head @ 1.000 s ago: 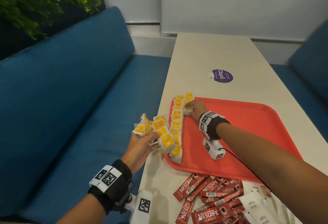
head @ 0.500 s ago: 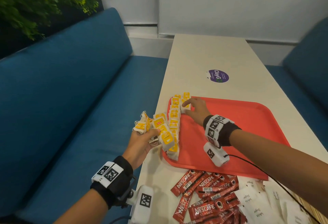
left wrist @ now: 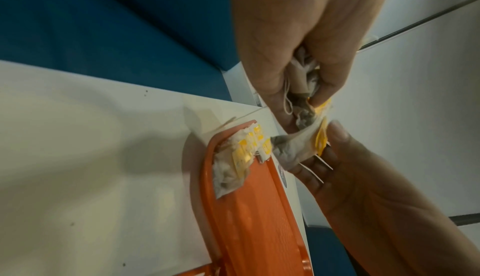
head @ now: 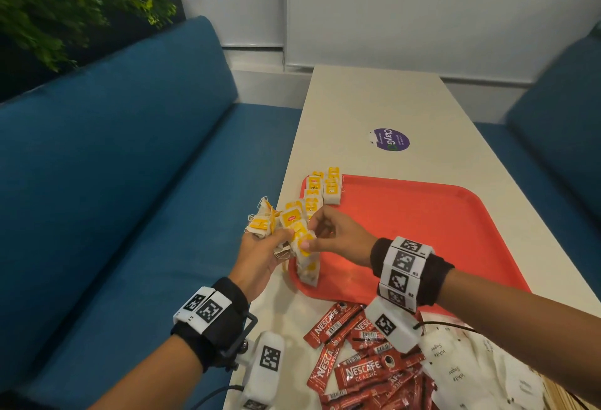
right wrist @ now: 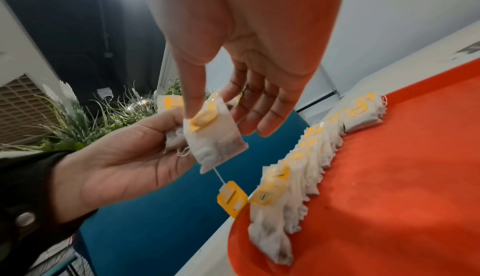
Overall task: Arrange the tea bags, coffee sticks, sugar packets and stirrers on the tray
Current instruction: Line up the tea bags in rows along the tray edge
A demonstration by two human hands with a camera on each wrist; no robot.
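Pinching one tea bag [head: 304, 242], the right hand [head: 338, 237] meets the left hand [head: 260, 256], which grips a bunch of tea bags [head: 276, 221] at the tray's [head: 439, 230] nine o'clock edge. Left wrist: bunch clutched. Right wrist: thumb [right wrist: 193, 95] on bag; a row of tea bags [right wrist: 306, 157] lines the tray.

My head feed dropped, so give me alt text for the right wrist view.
The right hand pinches a white paper tea bag with a yellow tag from the bunch in the left hand. Beside them, a row of tea bags lines the red plastic tray.

Tea bags [head: 313, 195] along tray [head: 422, 230] left edge (overlapping)
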